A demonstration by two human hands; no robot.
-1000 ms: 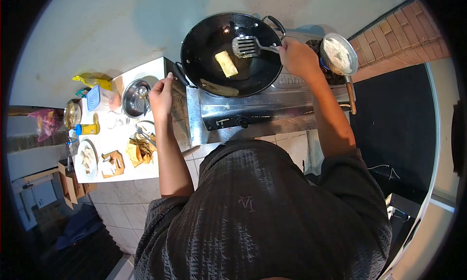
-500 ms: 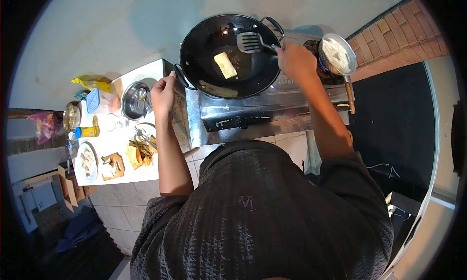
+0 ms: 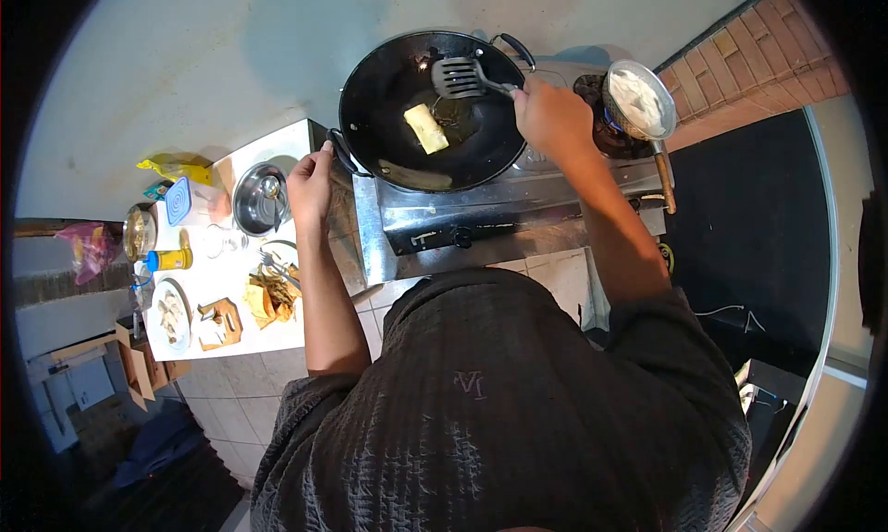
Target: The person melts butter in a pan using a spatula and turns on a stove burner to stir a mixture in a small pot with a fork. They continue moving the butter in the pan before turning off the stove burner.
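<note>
My right hand (image 3: pixel 552 120) is closed on the handle of a slotted spatula (image 3: pixel 458 78), whose head hangs over the upper part of a black wok (image 3: pixel 481 148). A pale yellow, rectangular food piece (image 3: pixel 425 129) lies in the wok, below and left of the spatula head, apart from it. My left hand (image 3: pixel 311 184) is closed at the wok's left handle (image 3: pixel 341 150), thumb and fingers pinching it. Some oil shows in the wok.
A small pan (image 3: pixel 638 103) with white contents sits on the right burner of the stove (image 3: pixel 518 208). On the white table (image 3: pixel 222 340) at left are a metal bowl (image 3: pixel 261 200), a yellow jar (image 3: pixel 169 259), plates and food.
The spatula and my right hand have moved slightly left, and the spatula head has shifted toward the wok's upper left. My left hand stays at the handle.
</note>
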